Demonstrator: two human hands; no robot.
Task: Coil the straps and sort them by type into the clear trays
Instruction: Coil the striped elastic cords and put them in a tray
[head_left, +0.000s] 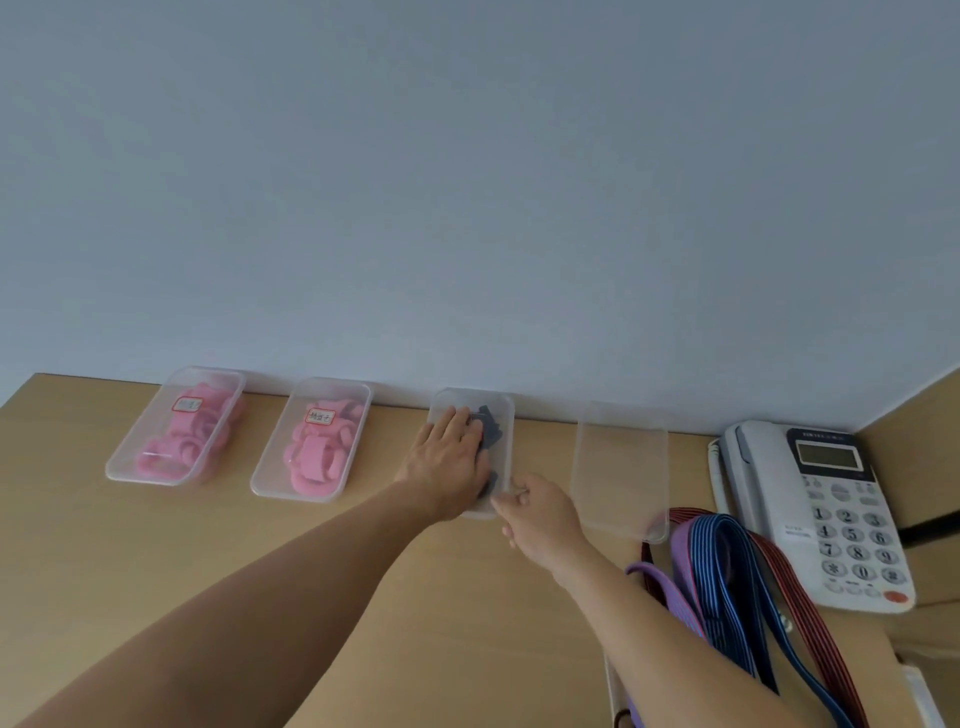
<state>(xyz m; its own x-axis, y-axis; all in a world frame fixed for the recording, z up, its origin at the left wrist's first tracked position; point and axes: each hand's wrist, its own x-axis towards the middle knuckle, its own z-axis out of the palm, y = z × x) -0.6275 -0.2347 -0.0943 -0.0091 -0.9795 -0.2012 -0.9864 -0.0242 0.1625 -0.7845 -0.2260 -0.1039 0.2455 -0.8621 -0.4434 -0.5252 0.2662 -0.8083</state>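
Striped straps (724, 577); left hand (451, 458) presses grey straps (491, 425); right hand (540, 514) pinches their tray (505, 449).

We are looking at a person's two arms, and both are showing bare along all of their visible length, wrist and hand included. The left forearm (234, 618), well to the left of the telephone (810, 514), is appearing long and broad, thickening toward the picture's lower corner. The right forearm (649, 623), nearer the telephone, is appearing slimmer. The left hand (449, 462) and the right hand (540, 512), both left of the telephone, are showing us their bare backs, and their fingertips are blurring slightly, so we are leaving finer detail unsaid.
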